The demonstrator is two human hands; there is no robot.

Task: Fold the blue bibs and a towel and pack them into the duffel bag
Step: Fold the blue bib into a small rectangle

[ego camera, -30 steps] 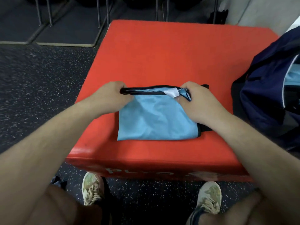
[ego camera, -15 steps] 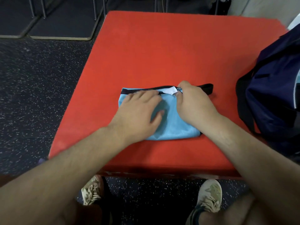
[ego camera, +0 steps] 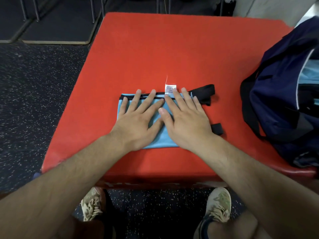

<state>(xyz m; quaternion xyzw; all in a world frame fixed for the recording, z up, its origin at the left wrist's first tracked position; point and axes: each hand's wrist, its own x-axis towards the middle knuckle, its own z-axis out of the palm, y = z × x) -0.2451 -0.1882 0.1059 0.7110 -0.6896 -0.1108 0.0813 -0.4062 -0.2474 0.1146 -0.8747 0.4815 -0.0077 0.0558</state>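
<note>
You have one light-blue fabric bib with black edging (ego camera: 156,137) folded into a compact rectangle, lying on the near half of the red padded plyo box (ego camera: 172,54). Your left hand (ego camera: 136,118) and right hand (ego camera: 186,118) both lie flat on it, fingers straight and spread, thumbs nearly touching over its middle; neither hand pinches anything. A white care label (ego camera: 170,88) sticks out past the bib's far edge, flat on the box, and black strap ends (ego camera: 205,94) trail from its right side toward the navy fabric duffel bag (ego camera: 283,100). That bag sits on the right edge of the box, apart from the bib, with its mouth open; pale blue cloth shows inside, so I judge some of the packing done, though how many pieces are in there cannot be told. This bib appears folded and is being smoothed; it is not yet in the bag. No towel is identifiable on the box. Against the frame a second ago, you no longer grip the bib's far edge with curled fingers: both hands have flattened onto it, and the label, then tucked by your right fingers, now lies exposed beyond the edge.
</note>
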